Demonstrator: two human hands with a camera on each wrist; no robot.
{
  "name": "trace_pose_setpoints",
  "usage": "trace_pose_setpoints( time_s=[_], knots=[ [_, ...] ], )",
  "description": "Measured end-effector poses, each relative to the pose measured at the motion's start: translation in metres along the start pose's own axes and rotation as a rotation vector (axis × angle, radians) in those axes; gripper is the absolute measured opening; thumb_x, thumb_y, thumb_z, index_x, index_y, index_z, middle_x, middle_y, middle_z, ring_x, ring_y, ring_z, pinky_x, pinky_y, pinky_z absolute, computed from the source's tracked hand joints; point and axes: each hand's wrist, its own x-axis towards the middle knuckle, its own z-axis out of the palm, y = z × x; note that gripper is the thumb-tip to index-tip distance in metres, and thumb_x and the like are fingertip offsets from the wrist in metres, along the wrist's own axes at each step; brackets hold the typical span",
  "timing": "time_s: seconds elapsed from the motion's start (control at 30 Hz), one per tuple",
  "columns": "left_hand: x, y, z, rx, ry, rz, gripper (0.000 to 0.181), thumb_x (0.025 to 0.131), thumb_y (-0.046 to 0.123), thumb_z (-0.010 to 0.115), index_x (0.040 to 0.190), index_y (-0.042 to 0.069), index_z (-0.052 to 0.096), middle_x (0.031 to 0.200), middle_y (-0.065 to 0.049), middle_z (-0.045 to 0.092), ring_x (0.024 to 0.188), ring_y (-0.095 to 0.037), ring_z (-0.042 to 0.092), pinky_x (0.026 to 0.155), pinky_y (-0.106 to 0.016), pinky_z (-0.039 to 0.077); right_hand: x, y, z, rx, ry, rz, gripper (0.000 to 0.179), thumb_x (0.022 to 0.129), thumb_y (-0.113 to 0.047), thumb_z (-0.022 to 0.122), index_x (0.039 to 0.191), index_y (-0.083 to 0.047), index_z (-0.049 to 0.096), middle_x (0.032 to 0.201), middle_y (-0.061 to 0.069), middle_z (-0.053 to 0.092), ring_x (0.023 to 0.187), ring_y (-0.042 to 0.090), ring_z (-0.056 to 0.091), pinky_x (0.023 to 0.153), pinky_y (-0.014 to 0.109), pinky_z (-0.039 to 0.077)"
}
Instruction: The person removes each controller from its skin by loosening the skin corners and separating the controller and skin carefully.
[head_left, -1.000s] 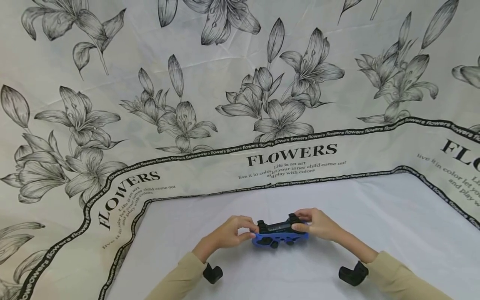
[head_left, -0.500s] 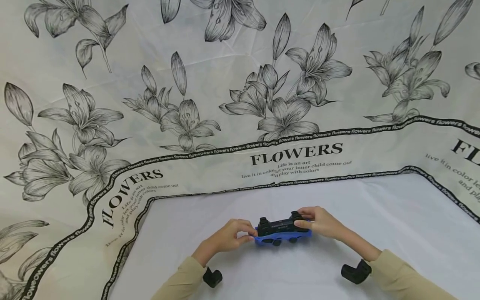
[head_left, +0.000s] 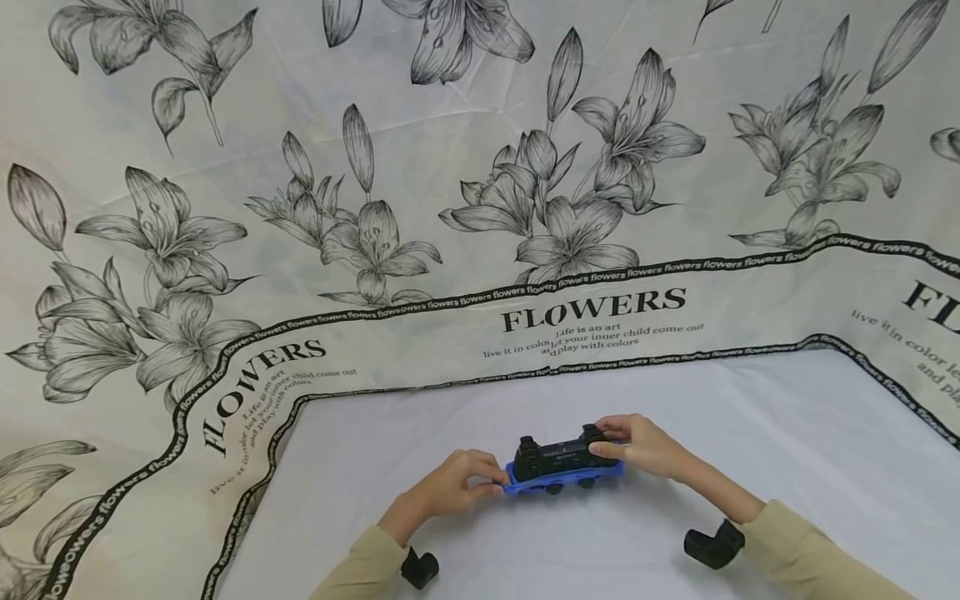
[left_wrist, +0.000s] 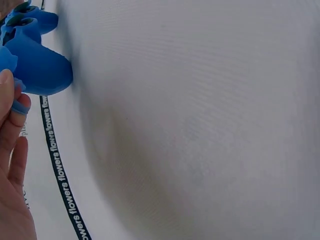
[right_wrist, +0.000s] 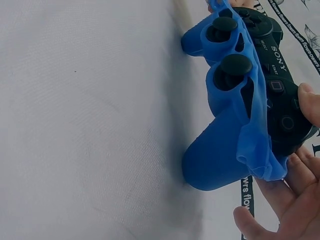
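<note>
A black game controller (head_left: 553,457) with "SONY" lettering is held over the white cloth, partly inside a blue silicone cover (right_wrist: 215,150). The cover still wraps the grips and thumbsticks (right_wrist: 236,65), while its upper edge is peeled down and the buttons lie bare. My left hand (head_left: 453,483) pinches the cover's stretched edge at the left end, also visible in the left wrist view. At the opposite end my right hand (head_left: 647,448) grips the controller, thumb on its face near the buttons and fingers behind it.
White cloth (head_left: 390,425) covers the table beneath both hands. Behind it rises a flower-print fabric (head_left: 420,342) with black lettered bands. Black devices (head_left: 714,543) sit at both wrists, beside beige sleeves.
My left hand has drawn slightly left and down, pulling the cover's edge off the controller's left end. More of the black face shows. My right hand keeps its grip.
</note>
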Motion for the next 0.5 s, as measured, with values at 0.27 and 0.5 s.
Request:
trace_pose_setpoints(
  time_s=[0.27, 0.5],
  knots=[
    [-0.0014, -0.0019, 0.0022, -0.125, 0.006, -0.138, 0.013, 0.089, 0.009, 0.066, 0.099, 0.008, 0.074, 0.095, -0.003, 0.072, 0.092, -0.002, 0.062, 0.091, -0.024, 0.05, 0.0012, 0.0024, -0.0002, 0.011, 0.008, 0.002, 0.054, 0.09, -0.031, 0.065, 0.123, 0.011, 0.056, 0.125, 0.029, 0.059, 0.117, 0.046, 0.056, 0.096, 0.053, 0.048],
    [0.0049, -0.0015, -0.0012, -0.158, 0.058, -0.289, 0.012, 0.088, 0.023, 0.07, 0.095, 0.017, 0.077, 0.097, 0.005, 0.075, 0.096, -0.002, 0.064, 0.091, -0.03, 0.046, -0.0003, 0.0017, 0.0003, 0.012, -0.002, 0.016, 0.058, 0.09, -0.032, 0.065, 0.126, 0.013, 0.053, 0.128, 0.032, 0.056, 0.118, 0.048, 0.054, 0.096, 0.053, 0.047]
  ],
)
